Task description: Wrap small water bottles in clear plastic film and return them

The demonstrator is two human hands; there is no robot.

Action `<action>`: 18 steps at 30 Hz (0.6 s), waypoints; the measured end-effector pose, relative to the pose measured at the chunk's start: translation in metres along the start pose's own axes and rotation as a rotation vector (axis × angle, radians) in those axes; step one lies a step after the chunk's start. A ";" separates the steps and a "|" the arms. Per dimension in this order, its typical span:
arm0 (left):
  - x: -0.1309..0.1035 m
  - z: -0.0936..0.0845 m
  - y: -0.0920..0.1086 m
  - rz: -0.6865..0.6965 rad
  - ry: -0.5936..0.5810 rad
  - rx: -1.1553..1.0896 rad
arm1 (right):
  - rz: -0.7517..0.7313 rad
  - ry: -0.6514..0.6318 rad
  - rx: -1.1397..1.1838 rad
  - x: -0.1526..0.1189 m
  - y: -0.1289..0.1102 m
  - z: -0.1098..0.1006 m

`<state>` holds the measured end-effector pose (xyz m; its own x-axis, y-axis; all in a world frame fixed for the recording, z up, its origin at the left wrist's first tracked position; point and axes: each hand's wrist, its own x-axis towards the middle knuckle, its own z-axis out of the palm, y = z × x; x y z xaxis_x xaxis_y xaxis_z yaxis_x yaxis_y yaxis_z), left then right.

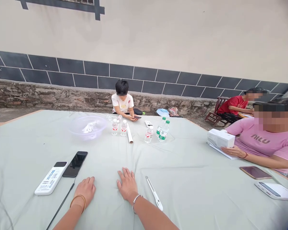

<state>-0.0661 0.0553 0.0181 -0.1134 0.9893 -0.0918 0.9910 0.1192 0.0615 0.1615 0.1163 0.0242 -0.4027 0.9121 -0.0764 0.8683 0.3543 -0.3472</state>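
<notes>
Taking the pale green tablecloth (182, 179) as the landmark: at its near left lies a white power bank (51, 179), touching a black phone (75, 164) just to its right, a thin black cable (61, 206) trailing toward the near edge. Next, the left hand (85, 190) rests palm down on the cloth, fingers loosely curled, holding nothing. Just right of it the right hand (127, 185) lies flat, fingers spread, also empty, beside a crease in the cloth. A white pen-like tool (154, 193) lies just right of that hand. To smooth this cloth well, I judge both palms should press flat and slide outward from the crease, clear of the tool
</notes>
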 end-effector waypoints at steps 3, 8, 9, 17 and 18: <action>0.000 0.000 0.000 0.002 0.009 -0.003 | -0.004 0.006 0.007 0.000 0.000 0.000; -0.001 -0.001 0.000 0.001 0.000 -0.004 | -0.004 -0.003 0.004 0.000 0.000 -0.001; -0.001 -0.001 0.000 0.002 0.000 -0.003 | -0.004 -0.007 0.005 0.000 0.000 -0.001; 0.001 0.001 -0.001 0.000 0.003 -0.002 | -0.005 -0.013 0.000 0.001 0.000 0.000; 0.001 0.002 -0.002 -0.001 -0.002 0.001 | -0.010 -0.019 -0.003 0.001 -0.001 -0.001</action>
<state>-0.0679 0.0564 0.0159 -0.1141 0.9891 -0.0936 0.9909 0.1200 0.0605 0.1610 0.1168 0.0251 -0.4163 0.9047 -0.0906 0.8652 0.3636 -0.3452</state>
